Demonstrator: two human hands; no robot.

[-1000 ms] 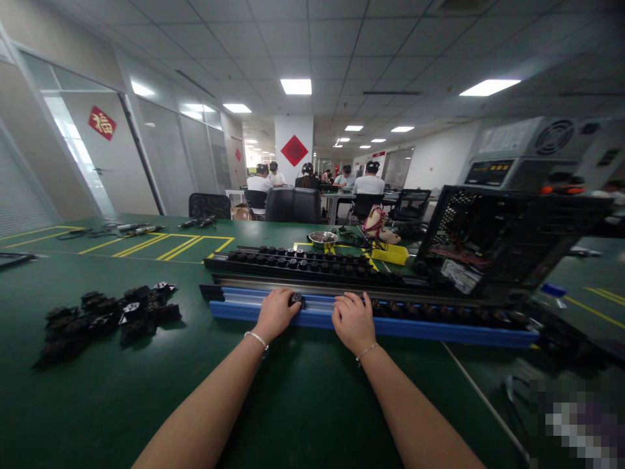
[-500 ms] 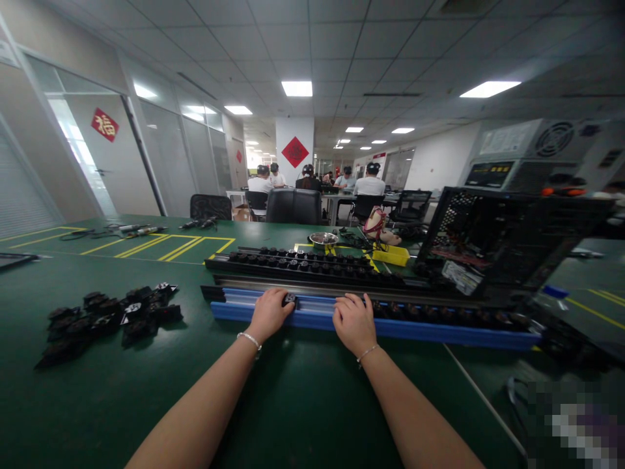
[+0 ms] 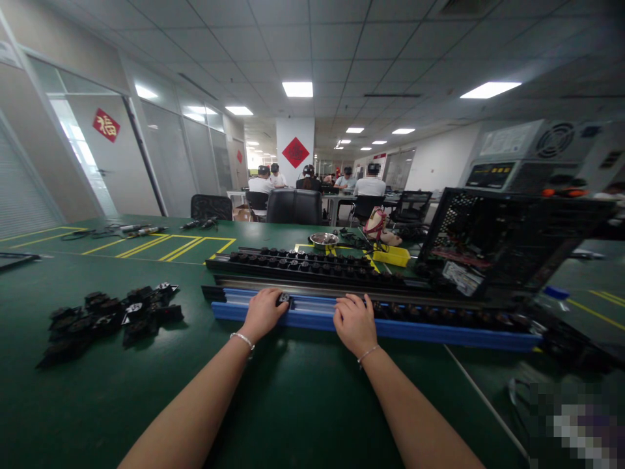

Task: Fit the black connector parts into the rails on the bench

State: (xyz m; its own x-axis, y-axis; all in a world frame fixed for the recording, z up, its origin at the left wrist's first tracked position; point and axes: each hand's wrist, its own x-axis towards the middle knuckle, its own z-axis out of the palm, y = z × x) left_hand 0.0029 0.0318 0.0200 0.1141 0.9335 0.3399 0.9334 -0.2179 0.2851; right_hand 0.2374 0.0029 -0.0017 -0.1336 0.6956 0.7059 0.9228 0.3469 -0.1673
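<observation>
A long blue rail lies across the table, with a row of small black modules seated in its right half. My left hand is closed on one small black module in the channel near the rail's left end; the fingers partly hide it. My right hand rests on the rail at the left end of the row, its fingers spread and slightly bent. Bare channel shows between the two hands. At the left lies a loose pile of black modules.
Behind the blue rail stand black rails holding similar modules. An open computer case stands at the right. Further back are a metal bowl and a yellow tray. Several people sit at distant tables.
My left hand has slid slightly left along the rail with the black module. My right hand has stayed almost in place.
</observation>
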